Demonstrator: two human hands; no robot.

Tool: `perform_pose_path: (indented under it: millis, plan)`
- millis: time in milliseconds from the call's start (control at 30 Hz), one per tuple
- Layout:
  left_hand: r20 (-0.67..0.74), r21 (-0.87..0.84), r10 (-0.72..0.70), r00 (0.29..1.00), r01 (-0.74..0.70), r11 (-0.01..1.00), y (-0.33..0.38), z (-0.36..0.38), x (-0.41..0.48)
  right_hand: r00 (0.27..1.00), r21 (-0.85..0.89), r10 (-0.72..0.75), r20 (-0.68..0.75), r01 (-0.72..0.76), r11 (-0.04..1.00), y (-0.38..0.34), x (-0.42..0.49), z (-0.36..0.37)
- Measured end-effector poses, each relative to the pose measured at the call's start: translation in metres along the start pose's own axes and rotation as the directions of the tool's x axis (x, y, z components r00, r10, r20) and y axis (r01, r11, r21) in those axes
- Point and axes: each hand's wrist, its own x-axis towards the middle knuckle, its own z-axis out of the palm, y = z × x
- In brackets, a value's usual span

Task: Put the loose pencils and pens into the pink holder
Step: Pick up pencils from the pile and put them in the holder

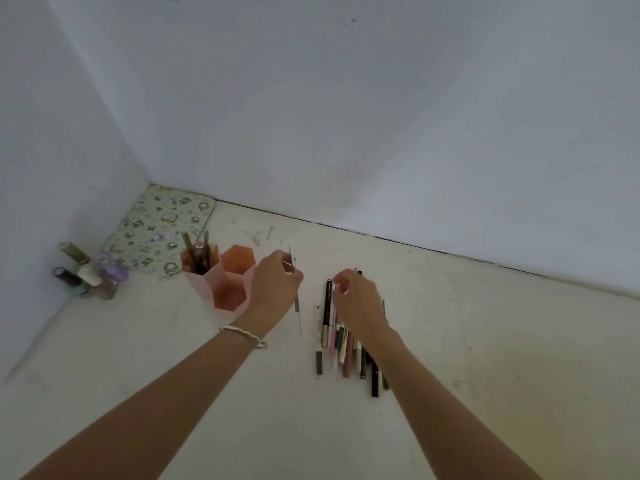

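Head view: pink holder (199,289), a cluster of three smooth plastic hexagonal tubes, stands on a matt, scuffed white surface (450,341) near the wall corner. Its tallest tube holds several upright pencils; the two lower tubes show only their inner walls. Left hand (275,285), with a pale twisted bracelet (242,334) at the wrist, grips a thin grey pencil (297,306) just right of the holder, its shaft steeply tilted. Right hand (358,303) hangs over the loose pens (346,344), fingers curled; whether they pinch one cannot be told. The pens lie roughly parallel in a tight heap, with one long black pen (326,313) at the left edge. Farther left are small glass bottles (86,271) and a flat, rounded-corner green patterned mat (159,233).
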Motion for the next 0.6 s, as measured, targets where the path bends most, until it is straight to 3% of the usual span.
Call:
perform_pose_path:
  millis: [67,200,300,367,467,600]
  plan:
    - [-0.057,-0.101,0.051,0.997,-0.057,0.993,0.004,-0.018,0.001,0.994,-0.148,-0.003,0.109,0.020,0.989,-0.003,-0.002,0.019]
    - [-0.152,-0.179,0.180,0.972,-0.206,0.962,0.005,-0.041,-0.006,0.983,-0.411,-0.088,0.164,0.149,0.899,-0.003,-0.009,0.047]
    - [-0.159,-0.181,0.235,0.959,-0.263,0.948,0.005,-0.053,-0.012,0.973,-0.450,-0.135,0.185,0.206,0.869,-0.004,-0.011,0.059]
    - [-0.203,-0.189,0.253,0.946,-0.292,0.938,0.007,-0.068,-0.013,0.980,-0.318,-0.142,0.141,0.181,0.931,-0.011,-0.009,0.058]
    - [-0.406,-0.152,0.294,0.865,-0.381,0.912,0.007,-0.106,-0.005,0.988,0.049,-0.124,-0.096,0.130,0.990,-0.034,0.005,0.034]
    - [-0.609,-0.065,0.349,0.712,-0.484,0.873,-0.007,-0.151,0.008,0.887,0.388,-0.106,-0.449,0.300,0.872,-0.080,0.018,-0.006]
